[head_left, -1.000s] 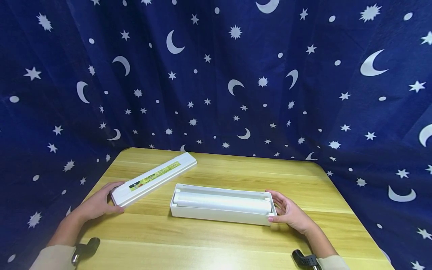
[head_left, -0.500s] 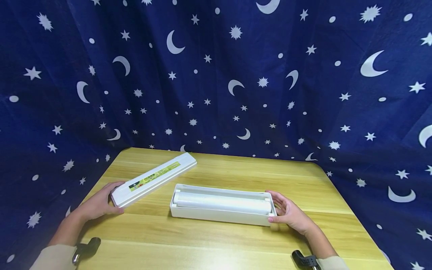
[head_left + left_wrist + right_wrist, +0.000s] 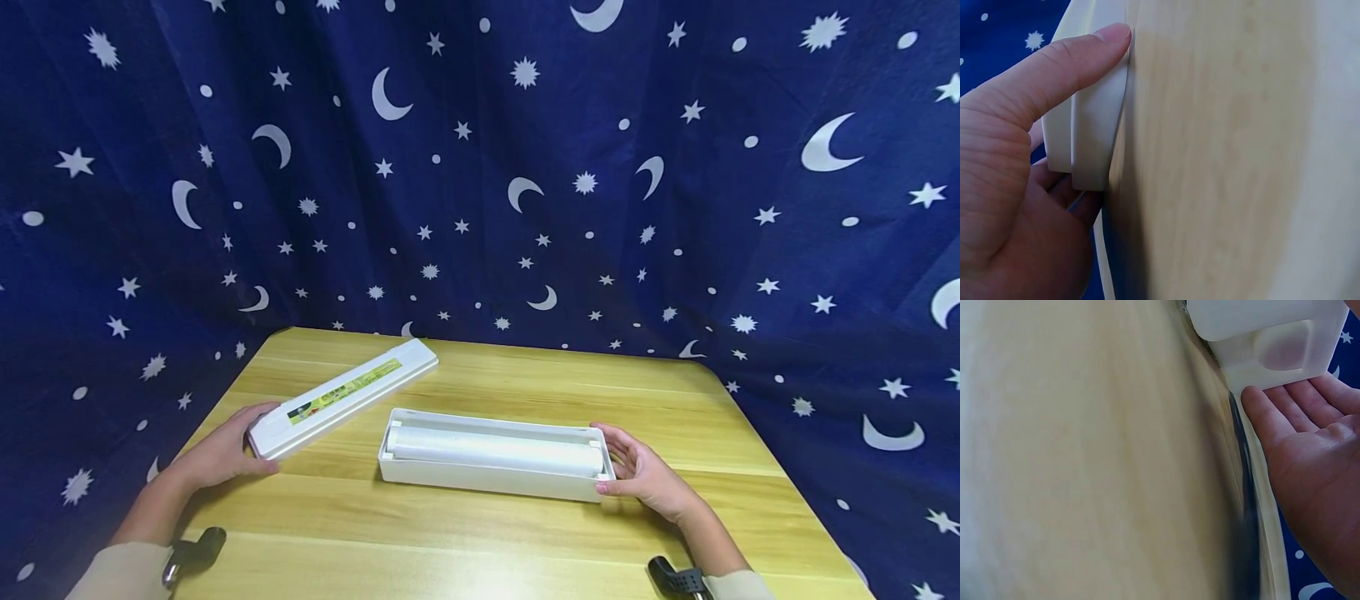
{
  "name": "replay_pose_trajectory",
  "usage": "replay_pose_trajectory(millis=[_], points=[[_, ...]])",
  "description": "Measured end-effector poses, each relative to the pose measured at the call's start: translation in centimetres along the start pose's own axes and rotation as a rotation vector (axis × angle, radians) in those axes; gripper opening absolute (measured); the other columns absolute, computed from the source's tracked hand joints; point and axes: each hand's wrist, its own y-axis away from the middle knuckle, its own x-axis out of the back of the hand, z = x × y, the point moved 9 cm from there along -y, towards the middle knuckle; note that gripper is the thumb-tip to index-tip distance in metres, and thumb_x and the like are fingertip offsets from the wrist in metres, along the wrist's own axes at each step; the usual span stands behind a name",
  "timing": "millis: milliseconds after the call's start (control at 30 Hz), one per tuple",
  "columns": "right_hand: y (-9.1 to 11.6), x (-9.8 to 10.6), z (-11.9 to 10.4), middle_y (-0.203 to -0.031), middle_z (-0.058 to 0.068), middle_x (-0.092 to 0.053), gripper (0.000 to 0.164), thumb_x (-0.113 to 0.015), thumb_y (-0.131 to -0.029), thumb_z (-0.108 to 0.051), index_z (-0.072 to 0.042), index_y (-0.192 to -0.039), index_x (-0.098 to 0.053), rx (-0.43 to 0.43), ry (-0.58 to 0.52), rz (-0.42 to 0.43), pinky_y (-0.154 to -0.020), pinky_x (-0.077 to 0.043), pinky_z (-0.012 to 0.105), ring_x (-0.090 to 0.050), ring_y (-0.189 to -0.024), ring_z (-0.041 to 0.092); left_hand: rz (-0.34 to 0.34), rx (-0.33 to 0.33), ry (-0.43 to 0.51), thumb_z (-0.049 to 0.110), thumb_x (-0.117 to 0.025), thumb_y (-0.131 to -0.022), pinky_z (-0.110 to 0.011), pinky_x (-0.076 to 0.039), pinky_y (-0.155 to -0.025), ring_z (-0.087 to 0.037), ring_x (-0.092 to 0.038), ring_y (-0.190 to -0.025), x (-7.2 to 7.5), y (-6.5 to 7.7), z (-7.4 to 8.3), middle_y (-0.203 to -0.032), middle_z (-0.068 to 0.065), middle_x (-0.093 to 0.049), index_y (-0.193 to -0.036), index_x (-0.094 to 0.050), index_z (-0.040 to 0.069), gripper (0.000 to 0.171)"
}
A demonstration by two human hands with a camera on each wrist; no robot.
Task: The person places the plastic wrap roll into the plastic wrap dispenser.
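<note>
My left hand [image 3: 225, 450] grips the near end of a long white plastic lid [image 3: 264, 432], which lies slanted at the left with a yellow printed label [image 3: 345, 392] facing up. In the left wrist view the thumb lies along one long side of the lid [image 3: 1094, 134], fingers on the other. Right of it stands an open white dispenser box [image 3: 487, 481] with a white roll of wrap [image 3: 495, 450] inside. My right hand [image 3: 645, 475] holds the box's right end, thumb at the front corner, fingers at the back. The right wrist view shows fingertips against the box end [image 3: 1235, 356].
Both things are on a light wooden table [image 3: 465, 542] with rounded far corners. A dark blue curtain [image 3: 480, 208] with white moons and stars hangs behind and at both sides. Black wrist mounts [image 3: 193, 550] reach over the table near each sleeve.
</note>
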Motion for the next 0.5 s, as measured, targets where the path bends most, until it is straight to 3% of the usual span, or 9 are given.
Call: replay_pose_trajectory(millis=[233, 500], points=[[0.01, -0.04, 0.08, -0.146, -0.011, -0.051, 0.092, -0.076, -0.083, 0.009, 0.01, -0.156, -0.02, 0.006, -0.009, -0.003, -0.102, -0.053, 0.022, -0.054, -0.13, -0.002, 0.022, -0.027, 0.0, 0.025, -0.095, -0.067, -0.008, -0.033, -0.089, -0.034, -0.052, -0.119, 0.18, -0.1, 0.59, -0.137, -0.026, -0.056, -0.144, -0.046, -0.006, 0.096], [0.03, -0.03, 0.0, -0.147, -0.01, -0.049, 0.093, -0.076, -0.083, 0.008, 0.01, -0.156, -0.02, 0.01, -0.011, 0.002, -0.104, -0.052, 0.021, -0.052, -0.132, -0.003, 0.097, -0.062, 0.0, 0.018, -0.095, -0.063, -0.009, -0.033, -0.089, -0.023, -0.052, -0.112, 0.62, -0.29, 0.92, -0.133, -0.025, -0.057, -0.138, -0.051, -0.004, 0.089]])
